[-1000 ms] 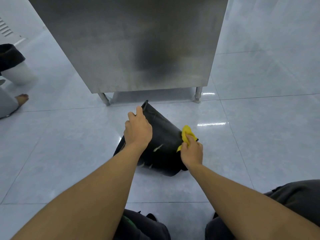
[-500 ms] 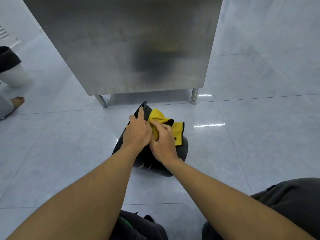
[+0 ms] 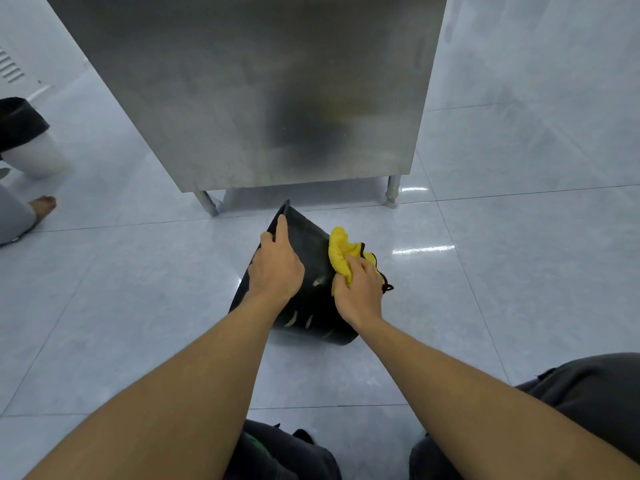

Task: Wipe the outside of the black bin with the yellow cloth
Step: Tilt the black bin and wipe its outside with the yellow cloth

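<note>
The black bin point(image 3: 313, 306) lies tipped on its side on the tiled floor, its rim pointing away to the upper left. My left hand point(image 3: 277, 268) grips the bin at its rim, index finger stretched along the edge. My right hand point(image 3: 358, 289) presses a bunched yellow cloth point(image 3: 341, 249) with a dark trim against the bin's upper right side. A few pale marks show on the bin's wall near its base.
A stainless steel cabinet point(image 3: 263, 91) on short legs point(image 3: 393, 194) stands just behind the bin. At the far left are a white bin with a black liner point(image 3: 24, 140) and another person's bare foot point(image 3: 43, 204). My knees in dark trousers point(image 3: 585, 403) frame the bottom.
My right hand carried the cloth from the bin's right side up beside my left hand, then back out to the right side. The left hand kept its hold on the rim.
</note>
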A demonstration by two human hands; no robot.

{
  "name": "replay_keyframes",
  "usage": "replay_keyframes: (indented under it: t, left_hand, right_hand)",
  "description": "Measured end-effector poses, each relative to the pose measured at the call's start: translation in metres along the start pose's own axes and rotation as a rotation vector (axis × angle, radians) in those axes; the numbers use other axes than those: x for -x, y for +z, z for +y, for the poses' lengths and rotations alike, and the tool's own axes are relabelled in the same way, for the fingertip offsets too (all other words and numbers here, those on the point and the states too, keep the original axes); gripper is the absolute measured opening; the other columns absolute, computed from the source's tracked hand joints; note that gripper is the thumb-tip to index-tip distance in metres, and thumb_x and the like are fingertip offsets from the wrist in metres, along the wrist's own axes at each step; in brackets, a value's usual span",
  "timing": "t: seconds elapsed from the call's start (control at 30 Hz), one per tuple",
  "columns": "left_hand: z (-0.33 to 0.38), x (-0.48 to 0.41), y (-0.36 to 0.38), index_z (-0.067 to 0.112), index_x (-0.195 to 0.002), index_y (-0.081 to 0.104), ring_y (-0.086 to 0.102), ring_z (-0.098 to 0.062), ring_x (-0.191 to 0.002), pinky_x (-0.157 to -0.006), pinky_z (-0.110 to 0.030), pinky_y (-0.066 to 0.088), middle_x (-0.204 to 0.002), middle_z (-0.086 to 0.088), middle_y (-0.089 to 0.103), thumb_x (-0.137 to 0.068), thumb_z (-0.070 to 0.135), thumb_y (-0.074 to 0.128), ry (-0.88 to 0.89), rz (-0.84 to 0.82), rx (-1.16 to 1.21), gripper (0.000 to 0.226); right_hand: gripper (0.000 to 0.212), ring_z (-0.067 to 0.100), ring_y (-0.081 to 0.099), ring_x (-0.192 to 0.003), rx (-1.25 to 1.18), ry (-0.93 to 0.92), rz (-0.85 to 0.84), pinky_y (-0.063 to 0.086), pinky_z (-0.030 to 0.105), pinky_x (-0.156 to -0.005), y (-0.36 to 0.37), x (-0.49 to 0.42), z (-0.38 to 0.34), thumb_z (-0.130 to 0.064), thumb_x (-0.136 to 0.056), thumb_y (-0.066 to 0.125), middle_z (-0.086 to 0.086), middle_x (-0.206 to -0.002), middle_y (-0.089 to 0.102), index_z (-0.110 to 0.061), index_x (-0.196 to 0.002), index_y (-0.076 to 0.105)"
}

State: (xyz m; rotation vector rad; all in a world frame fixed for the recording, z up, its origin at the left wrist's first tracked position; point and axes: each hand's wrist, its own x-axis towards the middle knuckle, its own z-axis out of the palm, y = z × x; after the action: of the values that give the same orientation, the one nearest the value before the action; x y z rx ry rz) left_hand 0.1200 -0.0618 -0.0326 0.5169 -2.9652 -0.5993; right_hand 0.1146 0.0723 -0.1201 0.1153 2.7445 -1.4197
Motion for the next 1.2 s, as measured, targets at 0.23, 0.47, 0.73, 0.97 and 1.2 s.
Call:
replay_keyframes:
  t: [0.23, 0.47, 0.73, 0.97, 1.2]
  left_hand:
    - [0.005, -0.003, -0.008, 0.013, -0.112, 0.036, 0.057, -0.029, -0.086, -0.069, -0.04, 0.046, -0.1, -0.011, 0.058, -0.086, -0.001, 0.046, 0.016, 0.009, 0.259, 0.031]
    - [0.001, 0.0, -0.002, 0.034, -0.157, 0.014, 0.058, -0.037, -0.101, -0.086, -0.05, 0.05, -0.12, -0.012, 0.052, -0.1, 0.022, 0.042, 0.023, -0.033, -0.024, 0.065]
    - [0.001, -0.004, 0.003, 0.036, -0.157, 0.008, 0.057, -0.029, -0.096, -0.092, -0.055, 0.049, -0.114, -0.012, 0.057, -0.102, 0.019, 0.038, 0.044, -0.062, 0.097, 0.066]
    - [0.007, 0.001, 0.003, 0.017, -0.14, 0.031, 0.055, -0.026, -0.087, -0.076, -0.04, 0.047, -0.109, -0.011, 0.06, -0.095, 0.014, 0.044, -0.024, 0.009, 0.258, 0.047]
    - [0.004, -0.001, 0.005, 0.015, -0.15, 0.032, 0.057, -0.032, -0.102, -0.085, -0.04, 0.047, -0.125, -0.014, 0.051, -0.099, 0.014, 0.047, -0.01, 0.049, 0.158, 0.053]
  right_hand:
    - [0.041, 0.018, 0.039, -0.119, -0.095, -0.33, -0.022, 0.042, 0.034, -0.099, 0.007, 0.008, -0.034, -0.027, -0.091, 0.057, -0.004, -0.128, 0.048, -0.026, -0.132, 0.056]
    - [0.042, 0.026, 0.036, -0.125, -0.007, -0.086, 0.056, 0.038, 0.039, -0.099, 0.003, 0.001, 0.0, -0.056, -0.096, 0.037, 0.0, -0.136, 0.04, -0.036, -0.129, 0.052]
    - [0.03, 0.028, 0.038, -0.121, -0.081, 0.058, 0.102, 0.035, 0.035, -0.095, -0.002, 0.004, 0.0, -0.03, -0.098, 0.046, 0.003, -0.13, 0.045, -0.025, -0.127, 0.055]
    - [0.029, 0.017, 0.039, -0.117, -0.023, -0.387, 0.053, 0.039, 0.025, -0.091, 0.007, 0.008, -0.026, -0.033, -0.098, 0.052, -0.004, -0.124, 0.049, -0.027, -0.125, 0.059]
    - [0.033, 0.033, 0.037, -0.122, 0.022, -0.008, 0.129, 0.04, 0.045, -0.1, 0.002, -0.008, 0.01, -0.031, -0.099, 0.046, 0.007, -0.134, 0.043, -0.029, -0.131, 0.054]
